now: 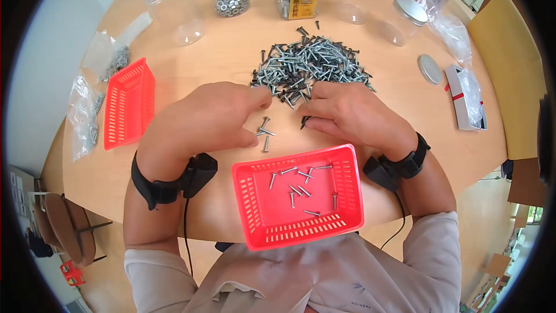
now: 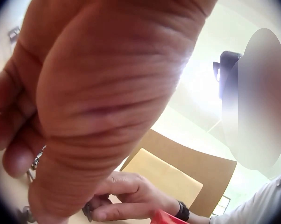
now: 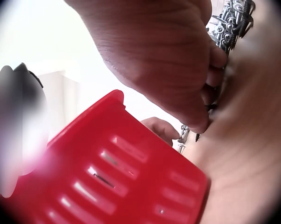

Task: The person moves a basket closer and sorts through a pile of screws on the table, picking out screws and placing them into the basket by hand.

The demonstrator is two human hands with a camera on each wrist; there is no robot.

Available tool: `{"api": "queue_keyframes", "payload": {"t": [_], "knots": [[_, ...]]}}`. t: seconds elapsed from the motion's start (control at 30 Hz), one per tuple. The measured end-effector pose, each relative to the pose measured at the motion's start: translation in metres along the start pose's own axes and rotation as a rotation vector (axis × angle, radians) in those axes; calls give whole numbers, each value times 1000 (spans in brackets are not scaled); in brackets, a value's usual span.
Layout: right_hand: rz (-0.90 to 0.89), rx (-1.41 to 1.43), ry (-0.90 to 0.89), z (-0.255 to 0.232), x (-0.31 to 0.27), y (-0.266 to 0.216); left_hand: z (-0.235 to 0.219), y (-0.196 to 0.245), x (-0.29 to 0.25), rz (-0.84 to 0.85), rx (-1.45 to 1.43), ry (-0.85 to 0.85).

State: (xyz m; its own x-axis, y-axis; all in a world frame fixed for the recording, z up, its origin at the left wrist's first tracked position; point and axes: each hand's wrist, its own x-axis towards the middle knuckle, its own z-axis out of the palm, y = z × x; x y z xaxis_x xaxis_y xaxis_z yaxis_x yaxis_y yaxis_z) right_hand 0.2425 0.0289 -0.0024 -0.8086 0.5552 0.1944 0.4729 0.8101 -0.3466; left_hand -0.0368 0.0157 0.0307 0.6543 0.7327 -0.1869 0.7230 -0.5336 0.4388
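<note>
Two hands (image 1: 341, 110), two red baskets (image 1: 278, 208) on table (image 1: 202, 64), one screw pile (image 1: 315, 64)

1. At the near edge of the table (image 1: 214, 61), the front basket (image 1: 272, 211) has scattered screws (image 1: 304, 191) in it.
2. Behind it, toward its left side, lie a few loose screws (image 1: 266, 133).
3. The screw pile (image 1: 313, 61) lies farther back.
4. The side basket (image 1: 130, 104) stands to the left, with bags (image 1: 83, 110) along its outer side.
5. Four jars (image 1: 298, 3) stand behind, left to right.
6. Right of the pile lies a lid (image 1: 430, 69), then a box (image 1: 462, 101) with plastic wrapping (image 1: 472, 98) inside.
</note>
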Motion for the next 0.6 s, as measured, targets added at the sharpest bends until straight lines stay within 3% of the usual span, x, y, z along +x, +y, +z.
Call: {"api": "queue_keyframes", "payload": {"t": [0.2, 0.37, 0.53, 0.6], "knots": [[60, -99, -25, -8, -4, 5, 10, 10, 11, -40, -42, -40], [144, -132, -78, -24, -13, 12, 24, 2, 20, 137, -1, 114], [302, -325, -146, -33, -21, 16, 33, 2, 31, 157, 72, 239], [272, -305, -69, -32, -18, 13, 34, 0, 33, 178, 85, 303]]}}
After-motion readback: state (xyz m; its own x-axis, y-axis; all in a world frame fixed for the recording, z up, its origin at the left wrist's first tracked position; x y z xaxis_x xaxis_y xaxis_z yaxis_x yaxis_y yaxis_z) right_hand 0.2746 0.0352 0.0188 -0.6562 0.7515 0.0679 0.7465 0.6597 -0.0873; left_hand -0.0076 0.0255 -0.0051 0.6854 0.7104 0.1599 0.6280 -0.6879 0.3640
